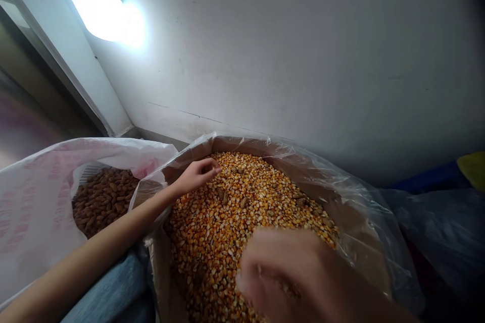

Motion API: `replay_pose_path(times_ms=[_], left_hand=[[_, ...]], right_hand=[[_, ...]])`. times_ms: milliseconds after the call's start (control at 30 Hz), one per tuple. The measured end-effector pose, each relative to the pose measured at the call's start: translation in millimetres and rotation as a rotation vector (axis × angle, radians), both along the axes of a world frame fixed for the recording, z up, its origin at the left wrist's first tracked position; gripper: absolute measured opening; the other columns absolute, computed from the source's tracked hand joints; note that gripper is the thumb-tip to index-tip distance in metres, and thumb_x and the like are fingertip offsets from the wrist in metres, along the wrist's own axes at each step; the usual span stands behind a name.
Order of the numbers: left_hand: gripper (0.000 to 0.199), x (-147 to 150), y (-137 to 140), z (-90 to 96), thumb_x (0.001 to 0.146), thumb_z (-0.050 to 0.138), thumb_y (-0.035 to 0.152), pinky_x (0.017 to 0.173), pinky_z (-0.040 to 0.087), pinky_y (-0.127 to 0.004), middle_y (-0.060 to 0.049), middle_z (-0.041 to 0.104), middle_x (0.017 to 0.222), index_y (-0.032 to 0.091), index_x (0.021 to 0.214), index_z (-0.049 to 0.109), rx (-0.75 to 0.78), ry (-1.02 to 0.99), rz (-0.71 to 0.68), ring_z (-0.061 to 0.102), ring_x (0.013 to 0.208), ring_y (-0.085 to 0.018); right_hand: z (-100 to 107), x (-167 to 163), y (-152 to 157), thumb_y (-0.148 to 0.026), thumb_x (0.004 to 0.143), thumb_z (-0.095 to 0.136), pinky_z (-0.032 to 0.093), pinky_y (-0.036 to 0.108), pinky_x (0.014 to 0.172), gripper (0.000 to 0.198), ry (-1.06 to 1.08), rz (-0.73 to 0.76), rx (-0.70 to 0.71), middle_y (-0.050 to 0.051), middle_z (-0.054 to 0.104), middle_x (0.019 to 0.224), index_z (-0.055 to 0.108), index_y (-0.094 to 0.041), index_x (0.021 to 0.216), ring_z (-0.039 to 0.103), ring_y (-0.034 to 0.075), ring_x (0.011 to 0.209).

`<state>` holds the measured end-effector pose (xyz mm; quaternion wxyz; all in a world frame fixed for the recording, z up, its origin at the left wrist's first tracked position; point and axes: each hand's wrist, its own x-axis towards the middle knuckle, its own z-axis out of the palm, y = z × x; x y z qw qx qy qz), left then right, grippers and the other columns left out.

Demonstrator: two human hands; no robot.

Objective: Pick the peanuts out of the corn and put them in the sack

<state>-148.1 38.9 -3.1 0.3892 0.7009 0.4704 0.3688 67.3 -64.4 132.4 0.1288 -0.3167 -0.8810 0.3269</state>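
An open bag (375, 262) lined with clear plastic holds yellow-orange corn kernels (212, 222). Several brown, lumpy pieces that look like unshelled peanuts (244, 203) lie among the kernels. Over the far left part of the corn is my left hand (199, 174), its fingers curled toward the thumb; whatever they pinch is too small to make out. My right hand (280, 262) is closer to the camera, above the near right of the corn, curled and blurred by motion. Brown, grainy bits show in the hollow of its palm, but I cannot tell whether it holds them.
At left, a white sack (34, 202) with pink print contains brown almond-like nuts (106, 199). Behind the bags rises a pale wall (284, 60), with a bright lamp (102, 15) at upper left. Dark plastic (443, 227) and a blue item (432, 177) lie at right.
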Motion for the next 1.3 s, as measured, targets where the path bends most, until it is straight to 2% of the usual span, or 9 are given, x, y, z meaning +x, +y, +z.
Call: replay_pose_path(times_ms=[200,333,467,667,767,867,1033,1167,1300], left_hand=[[0.026,-4.4,-5.9,-13.5,0.072,0.052,0.038,0.058,0.035,-0.019,-0.001,0.06,0.088,0.027,0.095,0.058,0.239,0.55,-0.342,0.054,0.067,-0.012],[0.016,3.3,-5.4,-18.0,0.071,0.055,0.034,0.056,0.034,-0.018,-0.001,0.061,0.08,0.025,0.082,0.061,0.151,0.355,-0.293,0.053,0.066,-0.012],[0.015,8.1,-4.9,-11.0,0.072,0.053,0.034,0.043,0.029,-0.016,0.001,0.048,0.06,0.019,0.072,0.056,-0.178,-0.166,-0.13,0.042,0.049,-0.008],[0.02,5.4,-0.7,-6.9,0.073,0.043,0.033,0.029,0.015,-0.015,0.005,0.031,0.053,0.017,0.061,0.041,-0.72,-0.944,-0.112,0.024,0.036,-0.005],[0.029,8.1,-2.5,-8.2,0.075,0.041,0.044,0.03,0.014,-0.015,0.004,0.033,0.052,0.017,0.064,0.045,-0.67,-0.804,-0.068,0.024,0.036,-0.005],[0.031,15.3,-9.1,-11.2,0.069,0.053,0.044,0.035,0.014,-0.017,0.004,0.034,0.049,0.016,0.057,0.046,-0.383,-0.342,-0.057,0.025,0.038,-0.005],[0.022,29.8,-19.9,-17.8,0.059,0.067,0.033,0.043,0.009,-0.02,0.005,0.031,0.048,0.019,0.059,0.049,0.036,0.171,-0.073,0.017,0.039,-0.007],[0.021,36.2,-21.2,-20.9,0.057,0.068,0.028,0.044,0.01,-0.019,0.007,0.023,0.044,0.021,0.061,0.048,0.069,0.264,-0.025,0.014,0.037,-0.008],[0.023,35.2,-20.4,-22.3,0.055,0.068,0.026,0.042,0.019,-0.018,0.008,0.021,0.041,0.021,0.061,0.047,0.008,0.237,0.005,0.023,0.035,-0.009]], right_hand=[[-99.1,13.9,85.3,-0.031,0.079,0.044,0.039,0.03,0.073,0.025,-0.301,-0.099,0.204,0.004,0.059,0.096,0.054,-0.024,0.101,0.053,0.018,0.086],[-134.6,16.3,92.3,-0.024,0.079,0.045,0.04,0.029,0.068,0.02,-0.411,-0.087,0.246,0.004,0.059,0.09,0.055,-0.024,0.096,0.054,0.019,0.084],[-147.8,17.7,93.4,-0.025,0.078,0.046,0.039,0.03,0.069,0.018,-0.343,-0.136,0.194,0.005,0.057,0.09,0.055,-0.023,0.094,0.053,0.019,0.084],[-137.8,25.6,101.3,-0.042,0.074,0.044,0.03,0.021,0.042,0.022,0.336,-0.409,-0.518,-0.001,0.046,0.064,0.05,-0.021,0.075,0.04,0.01,0.051],[-123.9,26.3,104.8,-0.041,0.072,0.037,0.022,0.019,0.037,0.021,0.785,-0.447,-0.883,-0.001,0.044,0.064,0.045,-0.021,0.072,0.035,0.009,0.047],[-120.8,22.5,111.9,-0.044,0.071,0.037,0.02,0.019,0.036,0.026,0.85,-0.507,-0.984,-0.001,0.044,0.061,0.042,-0.019,0.065,0.035,0.009,0.046],[-136.8,6.8,132.7,-0.048,0.07,0.046,0.021,0.02,0.038,0.03,0.457,-0.692,-0.547,-0.004,0.038,0.051,0.047,-0.019,0.061,0.031,0.008,0.041],[-143.8,-4.3,145.4,-0.038,0.074,0.047,0.032,0.024,0.051,0.023,0.088,-0.544,-0.063,-0.001,0.052,0.06,0.058,-0.022,0.086,0.044,0.012,0.052],[-148.3,-6.9,149.0,-0.031,0.075,0.048,0.036,0.027,0.065,0.021,-0.055,-0.421,0.049,0.003,0.061,0.082,0.059,-0.023,0.09,0.052,0.017,0.074]])
